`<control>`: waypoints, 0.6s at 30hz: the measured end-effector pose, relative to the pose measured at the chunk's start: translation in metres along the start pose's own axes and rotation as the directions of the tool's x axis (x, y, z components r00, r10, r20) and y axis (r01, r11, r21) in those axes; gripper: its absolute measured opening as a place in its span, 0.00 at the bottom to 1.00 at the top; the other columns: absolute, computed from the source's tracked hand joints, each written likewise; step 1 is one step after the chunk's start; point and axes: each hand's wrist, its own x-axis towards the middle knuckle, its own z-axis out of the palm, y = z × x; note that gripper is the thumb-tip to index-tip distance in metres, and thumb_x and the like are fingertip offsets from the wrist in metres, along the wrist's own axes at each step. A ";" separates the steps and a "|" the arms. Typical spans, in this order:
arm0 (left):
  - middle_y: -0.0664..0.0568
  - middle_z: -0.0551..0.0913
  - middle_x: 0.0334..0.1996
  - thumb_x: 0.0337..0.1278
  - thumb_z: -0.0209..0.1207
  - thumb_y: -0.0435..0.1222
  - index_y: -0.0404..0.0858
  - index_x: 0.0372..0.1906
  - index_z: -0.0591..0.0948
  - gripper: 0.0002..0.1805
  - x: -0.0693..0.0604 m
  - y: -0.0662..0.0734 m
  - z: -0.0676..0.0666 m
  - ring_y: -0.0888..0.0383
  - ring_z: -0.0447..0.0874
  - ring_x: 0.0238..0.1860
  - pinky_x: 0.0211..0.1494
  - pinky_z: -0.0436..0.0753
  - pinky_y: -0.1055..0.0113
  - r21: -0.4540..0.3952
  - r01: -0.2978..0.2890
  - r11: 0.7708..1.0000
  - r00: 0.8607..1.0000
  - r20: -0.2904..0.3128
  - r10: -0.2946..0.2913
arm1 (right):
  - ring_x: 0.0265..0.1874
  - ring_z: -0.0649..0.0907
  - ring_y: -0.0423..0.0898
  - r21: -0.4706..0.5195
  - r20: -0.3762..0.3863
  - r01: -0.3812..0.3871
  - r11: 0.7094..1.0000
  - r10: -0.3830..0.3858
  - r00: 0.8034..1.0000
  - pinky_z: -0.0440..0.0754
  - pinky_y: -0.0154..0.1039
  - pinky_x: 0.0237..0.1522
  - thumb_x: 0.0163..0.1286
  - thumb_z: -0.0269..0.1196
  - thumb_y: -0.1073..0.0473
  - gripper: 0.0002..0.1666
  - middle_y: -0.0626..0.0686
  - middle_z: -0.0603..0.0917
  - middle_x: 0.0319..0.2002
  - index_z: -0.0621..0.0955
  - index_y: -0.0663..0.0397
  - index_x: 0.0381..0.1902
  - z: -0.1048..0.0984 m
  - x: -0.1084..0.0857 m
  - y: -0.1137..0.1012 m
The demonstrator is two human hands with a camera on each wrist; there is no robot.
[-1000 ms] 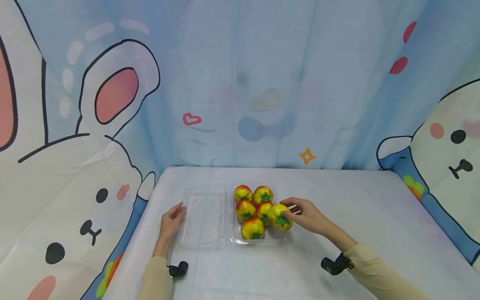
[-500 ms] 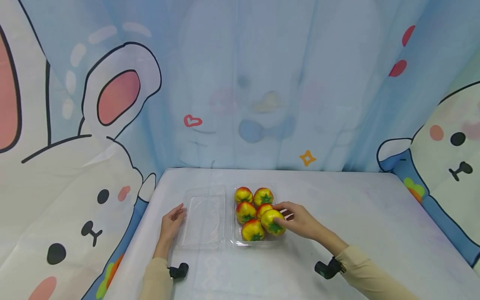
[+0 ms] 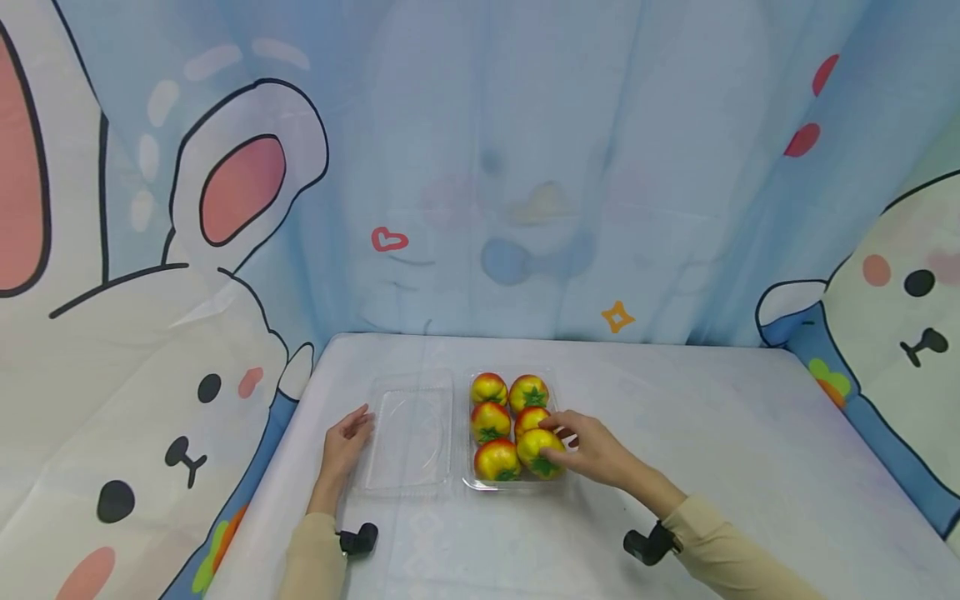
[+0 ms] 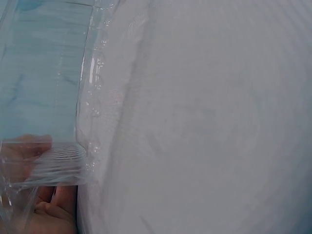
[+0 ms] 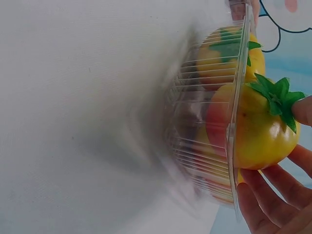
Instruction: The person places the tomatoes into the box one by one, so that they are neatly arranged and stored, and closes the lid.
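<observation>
My right hand (image 3: 596, 452) holds a yellow-red toy persimmon (image 3: 537, 452) with a green calyx, at the near right corner of a clear plastic box (image 3: 480, 484). In the right wrist view the thumb lies on the calyx of this persimmon (image 5: 265, 129) and the fingers are below it; part of it sits inside the box wall (image 5: 207, 117). Several more persimmons (image 3: 498, 460) fill the box. My left hand (image 3: 347, 446) is at the left edge of the clear lid (image 3: 411, 437), fingers relaxed. The left wrist view shows its fingers (image 4: 61, 197) partly behind clear ribbed plastic.
The box and its lid lie side by side on a white-covered table (image 3: 675, 417). A blue curtain (image 3: 480, 167) with cartoon animals hangs behind and at both sides. A small black camera (image 3: 648, 546) is strapped to each wrist.
My right hand has carried the persimmon left and toward me, down into the near right corner of the box. The persimmon beside it has shifted slightly left. The left hand has stayed put.
</observation>
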 end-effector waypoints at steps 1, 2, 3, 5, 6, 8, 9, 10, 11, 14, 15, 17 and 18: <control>0.35 0.79 0.57 0.66 0.57 0.28 0.31 0.65 0.74 0.23 0.000 0.000 0.000 0.64 0.79 0.46 0.46 0.77 0.81 -0.003 -0.003 1.000 1.000 0.001 0.003 | 0.41 0.84 0.50 0.000 0.000 0.002 1.000 -0.002 1.000 0.85 0.50 0.40 0.63 0.69 0.57 0.21 0.55 0.83 0.46 0.81 0.61 0.52 0.001 0.000 0.000; 0.35 0.79 0.57 0.66 0.58 0.28 0.32 0.65 0.75 0.23 0.001 0.000 0.001 0.66 0.79 0.45 0.46 0.78 0.81 -0.011 -0.004 1.000 1.000 0.000 0.004 | 0.41 0.84 0.50 -0.002 0.000 0.004 1.000 -0.004 1.000 0.85 0.50 0.40 0.64 0.69 0.57 0.21 0.55 0.83 0.46 0.81 0.61 0.52 0.001 -0.001 0.001; 0.35 0.79 0.57 0.66 0.58 0.28 0.31 0.65 0.75 0.23 0.001 0.000 0.001 0.67 0.79 0.45 0.45 0.78 0.82 -0.011 -0.006 1.000 1.000 0.001 0.006 | 0.41 0.84 0.50 0.000 -0.001 -0.001 1.000 0.001 1.000 0.85 0.51 0.40 0.63 0.69 0.57 0.21 0.54 0.83 0.46 0.81 0.61 0.52 0.002 -0.001 0.001; 0.35 0.79 0.57 0.66 0.58 0.28 0.31 0.65 0.74 0.23 0.001 0.000 0.001 0.68 0.78 0.44 0.46 0.77 0.82 -0.007 -0.010 1.000 1.000 0.006 0.010 | 0.41 0.84 0.50 0.000 0.000 -0.005 1.000 0.005 1.000 0.85 0.51 0.41 0.63 0.69 0.57 0.21 0.54 0.83 0.46 0.81 0.61 0.52 0.003 -0.002 0.001; 0.35 0.79 0.57 0.66 0.58 0.29 0.31 0.65 0.74 0.23 0.000 0.000 0.001 0.68 0.78 0.45 0.46 0.77 0.82 -0.005 -0.012 1.000 1.000 0.008 0.012 | 0.41 0.84 0.50 -0.006 -0.001 -0.007 1.000 0.007 1.000 0.85 0.51 0.41 0.63 0.69 0.56 0.22 0.54 0.83 0.46 0.81 0.60 0.52 0.003 -0.002 0.001; 0.35 0.79 0.57 0.66 0.58 0.29 0.31 0.65 0.74 0.23 0.000 0.000 0.001 0.68 0.78 0.45 0.46 0.77 0.82 -0.005 -0.012 1.000 1.000 0.010 0.012 | 0.42 0.84 0.50 -0.014 -0.003 -0.014 1.000 0.014 1.000 0.85 0.51 0.40 0.63 0.70 0.56 0.22 0.54 0.83 0.46 0.81 0.60 0.52 0.004 -0.003 0.001; 0.35 0.79 0.57 0.66 0.58 0.29 0.31 0.65 0.74 0.23 0.000 0.000 0.001 0.68 0.78 0.45 0.46 0.77 0.82 -0.005 -0.012 1.000 1.000 0.011 0.012 | 0.42 0.84 0.50 -0.017 -0.003 -0.018 1.000 0.018 1.000 0.84 0.51 0.40 0.62 0.70 0.56 0.22 0.54 0.83 0.47 0.81 0.60 0.52 0.004 -0.004 0.001; 0.35 0.79 0.57 0.66 0.58 0.29 0.31 0.65 0.74 0.23 0.000 0.000 0.001 0.68 0.78 0.45 0.46 0.77 0.82 -0.004 -0.011 1.000 1.000 0.012 0.011 | 0.42 0.84 0.50 -0.021 -0.004 -0.023 1.000 0.023 1.000 0.84 0.51 0.41 0.62 0.70 0.55 0.23 0.54 0.83 0.47 0.81 0.60 0.52 0.004 -0.004 0.001; 0.35 0.79 0.57 0.66 0.58 0.28 0.32 0.65 0.74 0.23 0.000 0.000 0.001 0.68 0.78 0.45 0.46 0.77 0.82 -0.005 -0.010 1.000 1.000 0.012 0.010 | 0.42 0.84 0.50 -0.024 -0.005 -0.026 0.999 0.026 1.000 0.84 0.51 0.41 0.62 0.70 0.55 0.23 0.54 0.83 0.47 0.81 0.60 0.52 0.004 -0.004 0.001; 0.35 0.79 0.58 0.66 0.58 0.28 0.32 0.65 0.74 0.23 0.000 0.001 0.001 0.68 0.78 0.45 0.46 0.77 0.82 -0.003 -0.009 1.000 1.000 0.013 0.009 | 0.42 0.84 0.51 -0.032 -0.007 -0.029 0.999 0.029 1.000 0.84 0.51 0.41 0.61 0.71 0.55 0.23 0.54 0.84 0.47 0.81 0.60 0.51 0.004 -0.005 0.001; 0.35 0.79 0.58 0.66 0.58 0.28 0.31 0.65 0.74 0.23 -0.001 0.001 0.001 0.67 0.78 0.45 0.46 0.77 0.82 -0.002 -0.009 1.000 1.000 0.013 0.009 | 0.42 0.84 0.51 -0.035 -0.006 -0.028 0.999 0.028 1.000 0.84 0.51 0.41 0.61 0.71 0.55 0.23 0.54 0.84 0.47 0.81 0.59 0.51 0.004 -0.004 0.001; 0.35 0.79 0.58 0.67 0.57 0.28 0.31 0.66 0.74 0.23 -0.001 0.002 0.002 0.66 0.78 0.46 0.46 0.77 0.82 0.000 -0.009 1.000 1.000 0.012 0.009 | 0.42 0.85 0.51 -0.040 -0.004 -0.026 0.999 0.025 1.000 0.84 0.51 0.41 0.60 0.71 0.55 0.23 0.53 0.84 0.46 0.81 0.59 0.51 0.003 -0.004 0.001; 0.35 0.79 0.58 0.67 0.57 0.28 0.31 0.66 0.74 0.23 -0.001 0.002 0.002 0.65 0.78 0.47 0.46 0.77 0.82 0.001 -0.009 1.000 1.000 0.011 0.009 | 0.42 0.85 0.51 -0.042 -0.002 -0.025 0.999 0.025 1.000 0.84 0.51 0.41 0.60 0.71 0.55 0.23 0.53 0.84 0.46 0.81 0.59 0.51 0.003 -0.004 0.001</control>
